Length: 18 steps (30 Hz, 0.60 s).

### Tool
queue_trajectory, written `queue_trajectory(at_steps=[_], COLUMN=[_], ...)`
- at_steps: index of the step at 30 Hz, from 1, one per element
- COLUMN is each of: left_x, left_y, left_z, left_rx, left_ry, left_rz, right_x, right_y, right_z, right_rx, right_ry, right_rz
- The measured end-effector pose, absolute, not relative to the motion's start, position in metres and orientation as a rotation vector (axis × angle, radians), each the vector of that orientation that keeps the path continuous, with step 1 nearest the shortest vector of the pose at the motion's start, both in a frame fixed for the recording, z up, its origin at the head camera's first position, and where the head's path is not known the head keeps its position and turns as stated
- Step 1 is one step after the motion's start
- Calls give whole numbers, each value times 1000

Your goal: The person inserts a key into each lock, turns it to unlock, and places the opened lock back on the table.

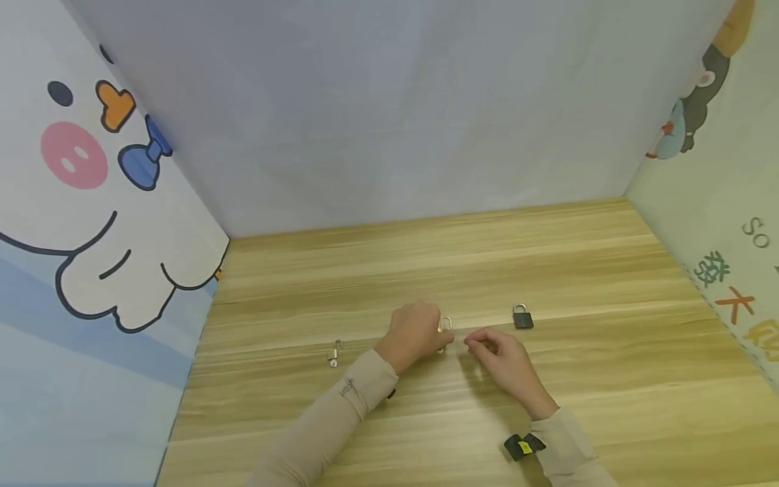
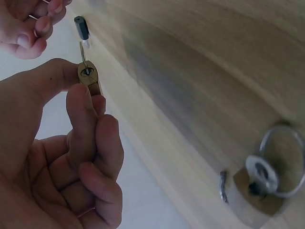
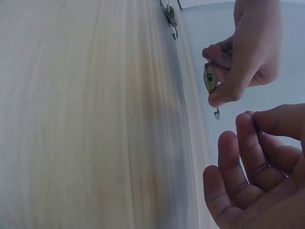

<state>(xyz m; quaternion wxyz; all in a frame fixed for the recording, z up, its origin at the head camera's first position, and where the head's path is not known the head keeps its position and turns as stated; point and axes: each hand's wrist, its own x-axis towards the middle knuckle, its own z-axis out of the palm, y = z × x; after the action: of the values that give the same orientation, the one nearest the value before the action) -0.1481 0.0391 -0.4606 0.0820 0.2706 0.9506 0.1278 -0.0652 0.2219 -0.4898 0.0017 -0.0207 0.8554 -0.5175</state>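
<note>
My left hand pinches a small brass padlock by its body between thumb and fingers. The padlock's silver shackle points away from me, and its keyhole face shows in both wrist views. Just to the right is my right hand, apart from the padlock, thumb and index fingertips together and the other fingers loosely bent. I cannot tell whether a small thing sits between those fingertips. Left of the hands lies another brass padlock, its shackle raised, with a key and a ring at its keyhole.
A black padlock with a silver shackle stands to the right, beyond my right hand. The wood-grain table meets a pale back wall and cartoon-printed side panels. A black strap with a yellow label is at my right wrist.
</note>
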Motion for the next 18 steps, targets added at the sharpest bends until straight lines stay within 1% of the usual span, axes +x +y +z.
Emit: queue_trajectory(at_steps=[13,18], left_x=[-153,-154], left_y=[44,45], left_z=[-479,-484], left_rx=[771,772], left_ry=[2844,2854], left_rz=[381,350], right_x=[-62,-58], right_y=[228,230], right_z=[-487,-486], right_rx=[-28,-79], right_ry=[2686,2813], right_rz=[-1588,-1453])
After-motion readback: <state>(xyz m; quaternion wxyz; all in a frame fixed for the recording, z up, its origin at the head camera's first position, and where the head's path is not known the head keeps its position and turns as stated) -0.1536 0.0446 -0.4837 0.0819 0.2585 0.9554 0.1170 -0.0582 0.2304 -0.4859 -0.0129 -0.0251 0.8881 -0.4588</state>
